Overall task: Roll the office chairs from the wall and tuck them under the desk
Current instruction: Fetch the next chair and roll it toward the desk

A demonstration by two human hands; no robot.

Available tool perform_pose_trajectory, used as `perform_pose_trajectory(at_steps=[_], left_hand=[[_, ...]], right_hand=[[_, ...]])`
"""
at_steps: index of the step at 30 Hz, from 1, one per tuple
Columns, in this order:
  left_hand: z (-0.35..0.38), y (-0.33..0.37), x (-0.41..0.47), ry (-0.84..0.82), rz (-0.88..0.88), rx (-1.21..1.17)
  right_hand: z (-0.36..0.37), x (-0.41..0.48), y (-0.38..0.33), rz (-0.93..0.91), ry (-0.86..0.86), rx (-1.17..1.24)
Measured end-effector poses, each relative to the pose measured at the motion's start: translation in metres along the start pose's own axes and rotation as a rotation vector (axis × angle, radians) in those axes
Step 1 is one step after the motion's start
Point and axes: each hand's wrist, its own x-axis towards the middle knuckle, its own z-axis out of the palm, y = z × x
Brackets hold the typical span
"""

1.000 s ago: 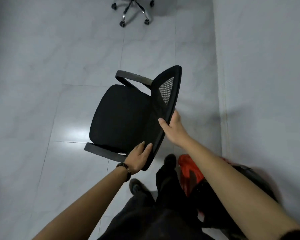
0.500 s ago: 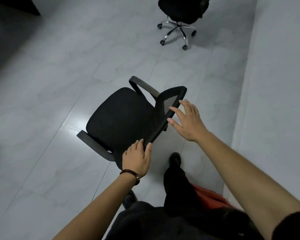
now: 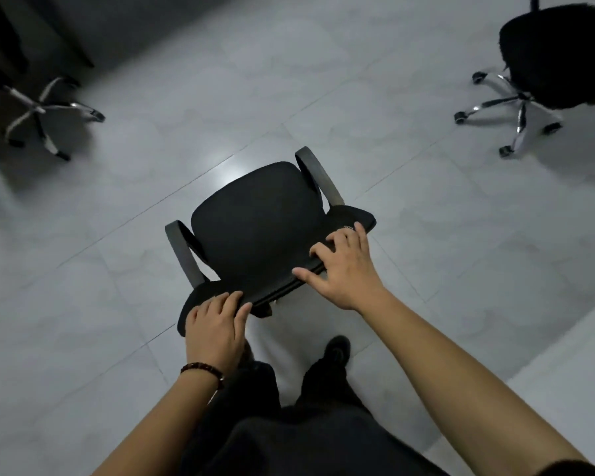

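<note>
A black office chair (image 3: pixel 258 221) with grey armrests stands right in front of me, seen from above, its seat facing away. My left hand (image 3: pixel 215 329) grips the left end of the backrest's top edge. My right hand (image 3: pixel 344 266) lies over the right end of that edge, fingers spread and curled on it. A second black chair (image 3: pixel 557 53) on a chrome star base stands at the far right. A third chair's chrome base (image 3: pixel 38 111) shows at the far left, under a dark desk (image 3: pixel 31 32).
The floor is pale grey tile (image 3: pixel 220 97) with open room ahead of the chair. A light wall (image 3: pixel 571 389) runs along the lower right. My dark trousers and shoes (image 3: pixel 335 352) are just behind the chair.
The chair has swung round so its back faces me squarely. My right hand came back onto the backrest edge. The view turned left, bringing the desk and a third chair in.
</note>
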Motion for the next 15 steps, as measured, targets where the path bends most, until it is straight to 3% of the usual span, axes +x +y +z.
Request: perform_pose_trajectory(at_steps=[3, 15], left_hand=[[-0.007, -0.002, 0.024, 0.026, -0.134, -0.029], [-0.073, -0.086, 0.174, 0.037, -0.213, -0.002]], right_hand=[[-0.007, 0.039, -0.004, -0.049, -0.005, 0.008], [-0.035, 0.235, -0.071, -0.2, -0.094, -0.059]])
